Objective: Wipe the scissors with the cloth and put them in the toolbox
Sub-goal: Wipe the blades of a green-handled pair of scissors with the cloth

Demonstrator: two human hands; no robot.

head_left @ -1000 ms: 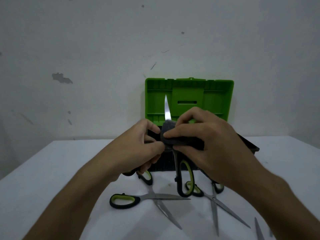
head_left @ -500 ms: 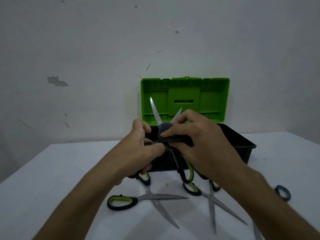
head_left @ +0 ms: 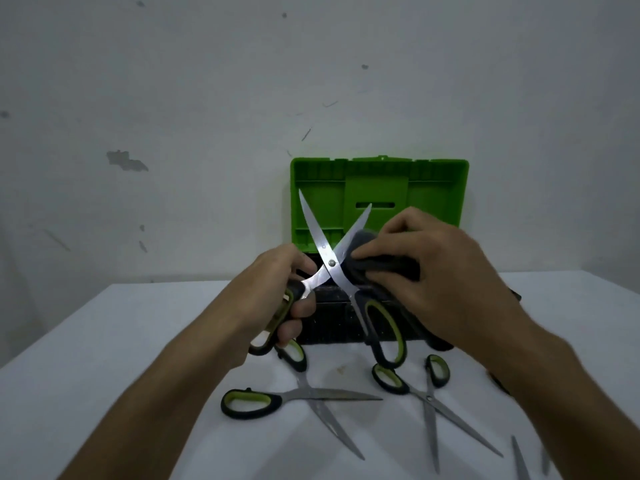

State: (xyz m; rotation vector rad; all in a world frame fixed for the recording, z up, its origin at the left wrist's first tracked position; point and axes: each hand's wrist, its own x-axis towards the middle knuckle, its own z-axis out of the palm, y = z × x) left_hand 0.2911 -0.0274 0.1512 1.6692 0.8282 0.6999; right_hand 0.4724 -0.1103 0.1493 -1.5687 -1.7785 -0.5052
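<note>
We look down at a white table (head_left: 104, 358) set against a grey wall. Going left to right: our left hand (head_left: 277, 292) is closed around one black-and-green handle of the scissors (head_left: 330, 263), which we hold up in the air above the middle of the table, blades crossed wide open and pointing upward. Just right of the pivot, our right hand (head_left: 429, 271) pinches a folded dark grey cloth (head_left: 377, 261) against one blade, thumb below and fingers on top. The free handle hangs down beneath that hand.

Behind both hands, near the table's far edge, stands the toolbox (head_left: 381, 192), black tray and green lid raised upright, so it is ready to receive the pair.

Two more open pairs lie flat toward the near edge, one at centre (head_left: 304, 398), one to the right (head_left: 429, 400). Blade tips of another show at the near right corner.

To wipe well, we judge it best to keep the left grip firm, draw the cloth from pivot to tip along the flat, and keep fingers off the cutting edge.
</note>
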